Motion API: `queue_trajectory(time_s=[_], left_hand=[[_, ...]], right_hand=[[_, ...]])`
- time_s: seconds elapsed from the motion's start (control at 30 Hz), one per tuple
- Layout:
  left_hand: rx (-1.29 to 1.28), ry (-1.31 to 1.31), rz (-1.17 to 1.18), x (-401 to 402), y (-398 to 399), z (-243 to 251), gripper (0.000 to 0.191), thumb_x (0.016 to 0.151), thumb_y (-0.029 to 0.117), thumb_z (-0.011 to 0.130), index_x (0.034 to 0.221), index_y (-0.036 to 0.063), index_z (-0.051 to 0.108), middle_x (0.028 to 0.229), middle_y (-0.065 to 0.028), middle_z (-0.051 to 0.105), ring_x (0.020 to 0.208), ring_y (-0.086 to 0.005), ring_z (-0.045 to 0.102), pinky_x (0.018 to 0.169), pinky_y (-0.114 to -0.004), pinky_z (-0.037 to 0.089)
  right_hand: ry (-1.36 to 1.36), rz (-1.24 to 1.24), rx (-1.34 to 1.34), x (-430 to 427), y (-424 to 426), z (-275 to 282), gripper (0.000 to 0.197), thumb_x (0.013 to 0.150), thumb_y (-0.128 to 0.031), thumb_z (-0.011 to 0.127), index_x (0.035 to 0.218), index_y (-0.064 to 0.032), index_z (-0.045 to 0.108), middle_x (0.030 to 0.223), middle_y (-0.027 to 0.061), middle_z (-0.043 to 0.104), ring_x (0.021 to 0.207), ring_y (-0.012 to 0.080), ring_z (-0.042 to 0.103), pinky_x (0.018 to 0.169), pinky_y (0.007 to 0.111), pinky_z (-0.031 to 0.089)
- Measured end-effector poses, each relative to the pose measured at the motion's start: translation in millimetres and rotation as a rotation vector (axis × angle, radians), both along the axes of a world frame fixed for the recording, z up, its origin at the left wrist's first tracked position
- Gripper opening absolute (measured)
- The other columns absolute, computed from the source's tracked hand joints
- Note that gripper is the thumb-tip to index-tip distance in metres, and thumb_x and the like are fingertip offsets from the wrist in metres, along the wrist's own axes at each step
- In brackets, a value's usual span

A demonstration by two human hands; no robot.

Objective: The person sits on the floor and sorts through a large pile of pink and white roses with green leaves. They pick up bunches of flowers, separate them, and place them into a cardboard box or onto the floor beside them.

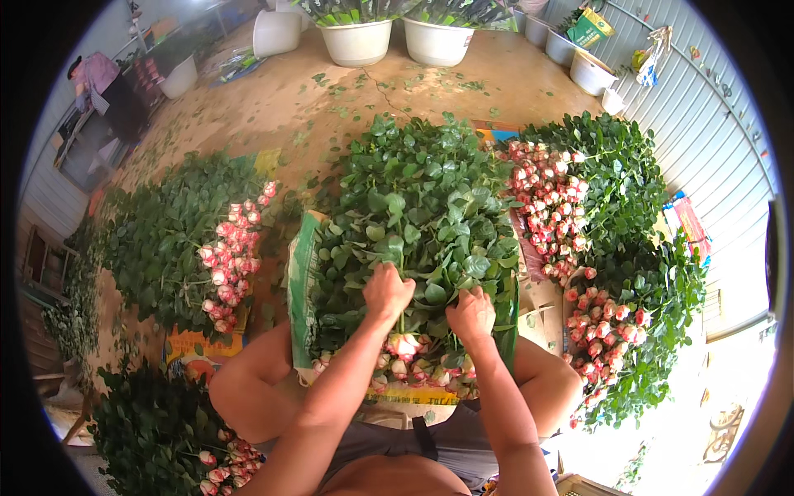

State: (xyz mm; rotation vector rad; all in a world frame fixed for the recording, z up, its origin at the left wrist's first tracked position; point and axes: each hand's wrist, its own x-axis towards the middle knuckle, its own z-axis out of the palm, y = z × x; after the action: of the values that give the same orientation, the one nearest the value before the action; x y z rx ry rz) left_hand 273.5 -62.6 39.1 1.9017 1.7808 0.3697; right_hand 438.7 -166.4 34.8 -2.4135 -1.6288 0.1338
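A pile of cut roses (428, 186) lies in front of me, its leafy stems pointing away and its pink-and-white blooms (440, 375) towards my lap. Beneath it is a green and yellow printed sack (303, 291). My left hand (388, 292) is closed around the stem of one rose (403, 346), whose bloom hangs just below the hand. To the right, my right hand (472, 315) has its fingers curled among the leaves. Its fingertips are partly hidden, so whether it grips a leaf or stem cannot be told.
More rose piles lie at the left (167, 248), lower left (155, 421), upper right (614, 180) and right (657, 310). White tubs (356, 44) stand at the back. Loose leaves litter the floor (248, 105). A person (99, 80) bends at the far left beside a corrugated wall.
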Motion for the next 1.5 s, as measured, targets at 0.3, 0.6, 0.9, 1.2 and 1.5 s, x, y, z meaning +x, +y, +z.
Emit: queue_trajectory(time_s=[0.3, 0.6, 0.9, 1.2, 1.5], left_hand=[[-0.466, -0.760, 0.047, -117.0, 100.8, 62.0, 0.023, 0.093, 0.013, 0.064, 0.111, 0.0011, 0.057, 0.083, -0.0072, 0.064, 0.056, -0.0130, 0.062, 0.044, -0.028, 0.047], [-0.746, -1.359, 0.125, -171.6, 25.4, 14.9, 0.027, 0.104, 0.018, 0.056, 0.125, 0.0011, 0.058, 0.087, -0.0012, 0.063, 0.057, -0.0072, 0.058, 0.047, -0.021, 0.045], [-0.787, -1.102, 0.200, -114.1, -26.7, -15.5, 0.018, 0.098, 0.008, 0.052, 0.114, 0.0138, 0.059, 0.096, -0.0015, 0.068, 0.070, -0.0132, 0.065, 0.059, -0.030, 0.053], [-0.805, -0.720, 0.041, -97.1, -10.7, -1.3, 0.071, 0.090, 0.060, 0.071, 0.135, 0.0079, 0.051, 0.129, -0.0124, 0.061, 0.123, -0.0233, 0.056, 0.100, -0.046, 0.045], [-0.671, -0.795, 0.036, -109.3, 5.0, 38.8, 0.032, 0.089, 0.032, 0.071, 0.112, 0.0092, 0.069, 0.100, -0.0041, 0.070, 0.095, -0.0156, 0.065, 0.082, -0.036, 0.054]], right_hand=[[0.572, 0.068, 0.066, 72.0, 10.9, 44.8, 0.026, 0.088, -0.025, 0.061, 0.098, -0.0015, 0.064, 0.083, 0.0175, 0.071, 0.074, 0.0329, 0.068, 0.071, 0.043, 0.055], [1.841, -0.219, 0.122, 2.0, -54.2, 66.7, 0.014, 0.100, -0.020, 0.061, 0.108, -0.0091, 0.064, 0.088, 0.0009, 0.064, 0.075, 0.0150, 0.062, 0.066, 0.030, 0.050], [1.230, -0.124, 0.210, -69.5, -5.7, -29.2, 0.027, 0.097, -0.020, 0.066, 0.113, 0.0001, 0.058, 0.087, 0.0057, 0.064, 0.078, 0.0143, 0.054, 0.071, 0.031, 0.046], [0.713, 0.210, 0.267, -106.4, -12.0, -7.5, 0.032, 0.096, -0.020, 0.056, 0.117, 0.0035, 0.062, 0.105, 0.0278, 0.067, 0.094, 0.0446, 0.065, 0.087, 0.051, 0.052], [1.050, 0.291, 0.282, -89.8, 5.4, 24.1, 0.029, 0.093, -0.012, 0.055, 0.113, 0.0033, 0.070, 0.126, 0.0251, 0.064, 0.117, 0.0393, 0.061, 0.103, 0.041, 0.047]])
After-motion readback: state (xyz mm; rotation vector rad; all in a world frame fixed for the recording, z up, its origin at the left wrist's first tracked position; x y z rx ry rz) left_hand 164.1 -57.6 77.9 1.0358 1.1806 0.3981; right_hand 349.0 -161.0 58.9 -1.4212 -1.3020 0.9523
